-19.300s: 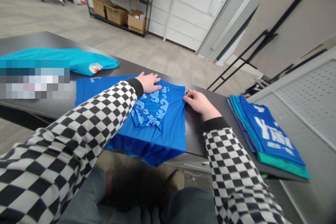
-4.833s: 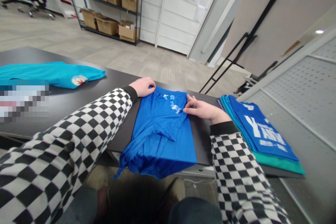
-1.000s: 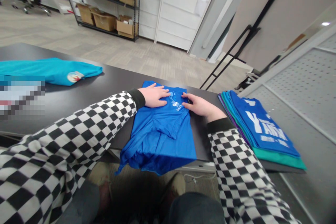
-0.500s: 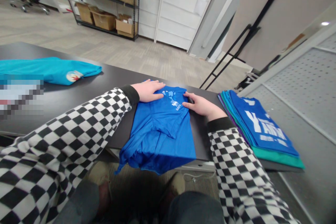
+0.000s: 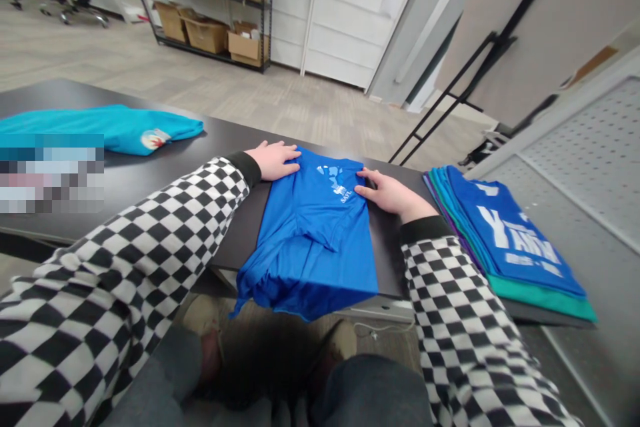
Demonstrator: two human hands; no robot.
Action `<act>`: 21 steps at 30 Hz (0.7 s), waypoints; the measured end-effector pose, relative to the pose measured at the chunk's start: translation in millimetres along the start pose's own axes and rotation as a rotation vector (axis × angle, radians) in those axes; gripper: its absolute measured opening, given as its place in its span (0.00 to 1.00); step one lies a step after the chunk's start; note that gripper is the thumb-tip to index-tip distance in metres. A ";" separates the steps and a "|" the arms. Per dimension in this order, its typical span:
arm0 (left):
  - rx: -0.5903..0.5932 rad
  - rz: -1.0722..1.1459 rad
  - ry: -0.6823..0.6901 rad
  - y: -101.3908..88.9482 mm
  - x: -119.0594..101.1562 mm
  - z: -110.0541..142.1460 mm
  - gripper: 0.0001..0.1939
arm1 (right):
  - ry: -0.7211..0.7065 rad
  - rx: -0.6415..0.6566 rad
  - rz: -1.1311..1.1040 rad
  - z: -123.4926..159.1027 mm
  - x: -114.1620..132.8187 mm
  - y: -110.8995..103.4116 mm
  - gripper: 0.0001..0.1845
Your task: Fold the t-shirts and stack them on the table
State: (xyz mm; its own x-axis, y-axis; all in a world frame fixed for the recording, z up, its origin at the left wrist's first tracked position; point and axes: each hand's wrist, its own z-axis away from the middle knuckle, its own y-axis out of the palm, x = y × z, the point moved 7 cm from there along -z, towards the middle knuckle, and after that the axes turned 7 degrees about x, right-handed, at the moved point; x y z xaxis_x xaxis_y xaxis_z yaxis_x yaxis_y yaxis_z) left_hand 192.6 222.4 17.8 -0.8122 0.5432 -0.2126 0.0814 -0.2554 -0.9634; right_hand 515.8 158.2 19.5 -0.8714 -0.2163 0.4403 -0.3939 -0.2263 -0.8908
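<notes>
A bright blue T-shirt [image 5: 315, 240] lies folded into a narrow strip on the dark table [image 5: 165, 167], its near end hanging over the front edge. White print shows near its far end. My left hand [image 5: 273, 160] lies flat with fingers stretched out on the shirt's far left corner. My right hand [image 5: 387, 192] rests on the table at the shirt's right edge, fingers extended and touching the fabric. Both arms wear black-and-white checked sleeves.
A stack of folded shirts [image 5: 505, 240], blue on top with white letters and teal beneath, lies at the right. A teal shirt [image 5: 105, 127] lies at the far left. A perforated grey panel [image 5: 590, 167] borders the right. Shelves with cardboard boxes [image 5: 210, 33] stand behind.
Both hands have slid apart: the left from the shirt's middle to its far left corner, the right to the right edge. The shirt lies flatter at its far end.
</notes>
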 end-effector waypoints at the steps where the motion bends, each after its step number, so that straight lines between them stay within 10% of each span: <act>1: -0.026 -0.014 0.018 -2.7 -3.3 0.6 0.34 | -0.004 -0.029 -0.008 0.2 1.0 -1.6 0.39; 5: -0.140 -0.013 0.177 -10.7 -25.7 6.1 0.32 | -0.042 -0.304 -0.121 12.5 10.8 -17.8 0.34; 12: 0.042 0.021 0.233 12.7 -50.0 7.2 0.38 | -0.163 -0.810 -0.368 107.4 71.7 -28.2 0.16; 17: 0.026 0.044 0.225 12.8 -47.0 5.0 0.39 | -0.230 -0.620 -0.382 182.7 170.3 20.2 0.10; 21: 0.021 0.053 0.230 13.4 -43.9 2.0 0.38 | -0.417 -0.271 -0.369 205.9 249.1 99.3 0.12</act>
State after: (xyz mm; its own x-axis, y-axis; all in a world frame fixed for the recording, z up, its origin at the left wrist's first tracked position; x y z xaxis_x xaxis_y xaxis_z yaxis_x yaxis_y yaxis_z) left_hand 228.2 193.5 14.5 -0.6536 0.6962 -0.2968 0.1062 -0.3039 -0.9468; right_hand 319.8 -113.8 63.8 -0.4971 -0.5355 0.6827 -0.7555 -0.1198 -0.6441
